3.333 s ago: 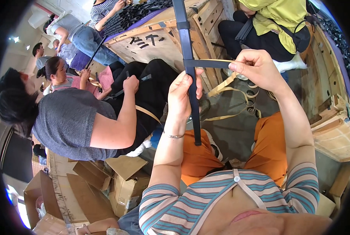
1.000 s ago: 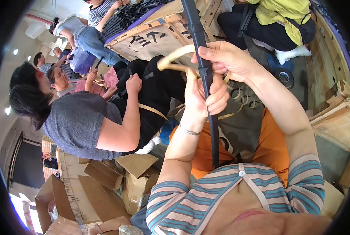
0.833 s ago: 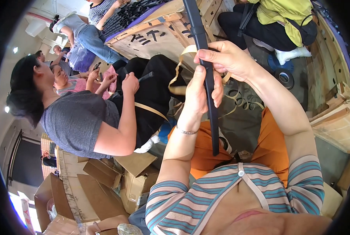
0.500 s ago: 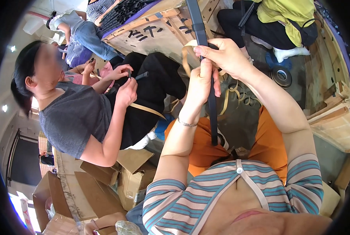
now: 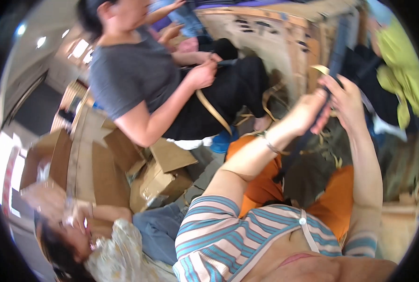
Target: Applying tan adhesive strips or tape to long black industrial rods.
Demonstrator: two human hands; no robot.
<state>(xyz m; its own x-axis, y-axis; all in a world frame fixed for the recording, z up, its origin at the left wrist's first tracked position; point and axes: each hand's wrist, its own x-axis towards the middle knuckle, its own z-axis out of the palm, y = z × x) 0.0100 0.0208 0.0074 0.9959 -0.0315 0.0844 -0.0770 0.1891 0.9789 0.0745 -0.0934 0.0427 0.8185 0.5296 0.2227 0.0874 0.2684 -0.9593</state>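
Nearest to us, our orange trousers (image 5: 261,185) stand apart below the bar (image 5: 339,50), which slants up from above our left thigh, through both hands, toward the crate. No desk carries it; our hands alone do. Handling it well, we judge, calls for a firm left grip so that the bar cannot twist, with the pale tape (image 5: 320,69) held flat and untwisted and our right fingertips close to it. Our left hand (image 5: 309,112) wraps the bar lower down, fingers curled round it, the forearm reaching out at a slant. Our right hand (image 5: 346,96) sits just above, thumb and fingers pinching the bar beside the tape, its forearm nearly upright; blur hides whether it grips the tape too. Farther off to our left, a co-worker in a grey shirt (image 5: 129,77) holds something dark over the lap, with a tan strip (image 5: 213,113) hanging from it. Open cartons (image 5: 160,188) lie behind that person. Beyond, the crate (image 5: 268,44) has purple cloth along its top edge.
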